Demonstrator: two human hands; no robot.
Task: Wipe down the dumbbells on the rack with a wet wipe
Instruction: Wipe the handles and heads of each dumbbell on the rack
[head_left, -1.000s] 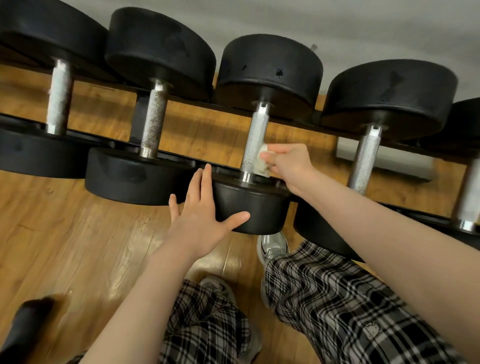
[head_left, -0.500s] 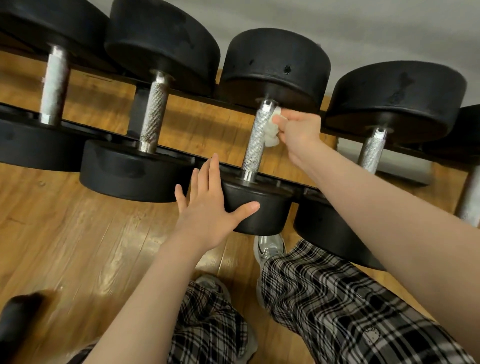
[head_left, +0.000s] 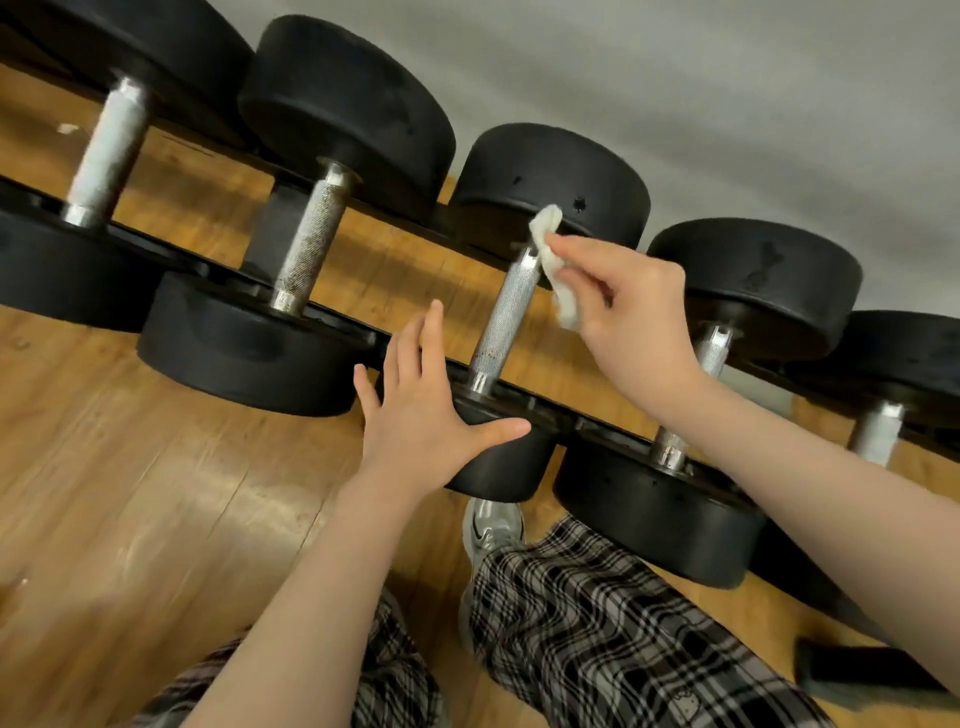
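Several black dumbbells with knurled steel handles lie across a black rack (head_left: 597, 421). The middle dumbbell (head_left: 506, 317) is the one under my hands. My right hand (head_left: 628, 306) pinches a crumpled white wet wipe (head_left: 553, 260), whose upper end touches the far black head just above the top of the handle. My left hand (head_left: 426, 410) lies with straight, spread fingers on the near head of the same dumbbell, its thumb stretched to the right along the head.
Neighbouring dumbbells sit close on both sides, one to the left (head_left: 311, 244) and one to the right (head_left: 696, 395). Below is a wooden floor (head_left: 130, 493), my plaid trousers (head_left: 597, 623) and a grey shoe (head_left: 491, 525). A grey wall (head_left: 727, 104) stands behind the rack.
My right hand slid the wipe up the handle from its lower end to the top by the far head. My left hand stayed on the near head. The view tilted.
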